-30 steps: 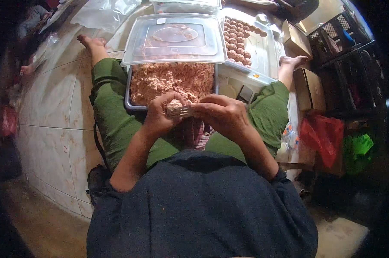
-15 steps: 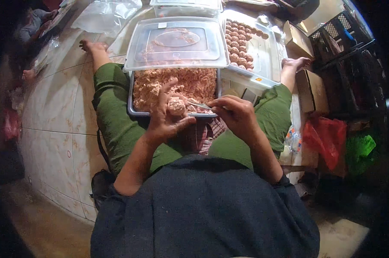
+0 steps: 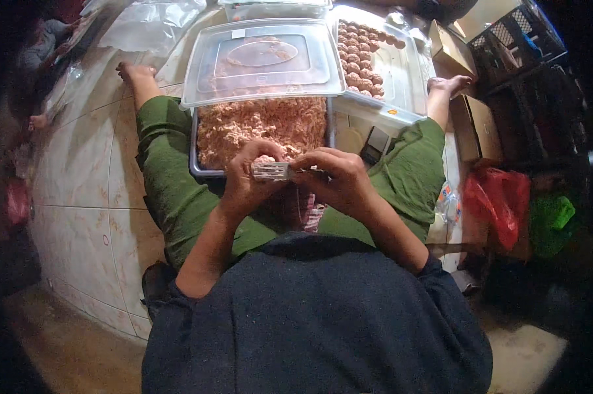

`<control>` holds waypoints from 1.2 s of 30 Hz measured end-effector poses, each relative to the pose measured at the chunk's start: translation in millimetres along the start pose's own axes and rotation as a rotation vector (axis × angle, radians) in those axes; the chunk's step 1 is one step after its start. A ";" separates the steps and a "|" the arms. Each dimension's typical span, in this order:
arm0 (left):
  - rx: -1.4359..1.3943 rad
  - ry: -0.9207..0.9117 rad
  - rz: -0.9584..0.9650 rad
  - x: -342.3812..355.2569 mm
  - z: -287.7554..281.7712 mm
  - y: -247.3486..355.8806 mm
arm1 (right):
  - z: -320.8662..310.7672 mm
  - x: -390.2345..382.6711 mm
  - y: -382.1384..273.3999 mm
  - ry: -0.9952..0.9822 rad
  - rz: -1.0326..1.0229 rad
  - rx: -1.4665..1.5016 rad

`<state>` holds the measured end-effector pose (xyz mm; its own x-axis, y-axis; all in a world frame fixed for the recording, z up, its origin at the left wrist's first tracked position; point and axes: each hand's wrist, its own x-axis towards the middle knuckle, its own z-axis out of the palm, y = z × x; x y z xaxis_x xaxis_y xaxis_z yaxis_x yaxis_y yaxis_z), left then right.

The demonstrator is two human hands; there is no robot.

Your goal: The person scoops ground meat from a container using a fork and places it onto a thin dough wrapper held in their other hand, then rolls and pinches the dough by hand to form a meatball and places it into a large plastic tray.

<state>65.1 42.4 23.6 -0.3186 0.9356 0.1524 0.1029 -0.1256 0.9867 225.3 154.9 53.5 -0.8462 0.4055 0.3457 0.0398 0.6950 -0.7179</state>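
My left hand [image 3: 242, 180] is curled around a lump of pinkish-brown shredded mixture [image 3: 265, 159], which is mostly hidden behind a fork. My right hand [image 3: 343, 172] grips the fork [image 3: 269, 172] by its handle, and the tines lie flat across the near side of the lump. Both hands are close together over the near edge of a grey tub [image 3: 193, 141] full of the same loose mixture [image 3: 224, 128]. A clear plastic lid [image 3: 260, 79] lies over the tub's far part.
At the far right, a clear tray [image 3: 401, 79] holds rows of formed balls [image 3: 353, 58]. A small dark device [image 3: 376, 141] lies beside my right leg. Cardboard boxes [image 3: 452, 49], a black crate [image 3: 519, 39] and a red plastic bag [image 3: 500, 203] stand right. Another person [image 3: 43, 46] sits far left.
My right hand has moved left, bringing the fork from beside the lump to across it. My left fingers have curled in from an upright spread.
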 end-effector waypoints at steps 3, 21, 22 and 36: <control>0.026 0.046 0.048 1.4 -0.6 -0.6 | -2.0 5.8 6.4 0.133 0.163 0.211; -0.056 -0.130 0.045 4.7 8.7 -21.8 | 1.2 3.7 30.1 -0.028 0.247 0.197; -0.083 -0.051 0.065 9.4 -5.6 -21.6 | -9.0 1.2 42.0 -0.004 0.251 0.248; 0.285 0.802 0.160 6.0 -145.8 -95.4 | -58.3 -72.9 259.5 -0.053 0.696 -0.583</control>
<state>-84.0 11.9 -61.5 -0.8375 0.3850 0.3877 0.4013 -0.0481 0.9147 328.3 340.3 -122.7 -0.5530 0.8283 -0.0901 0.8014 0.4991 -0.3297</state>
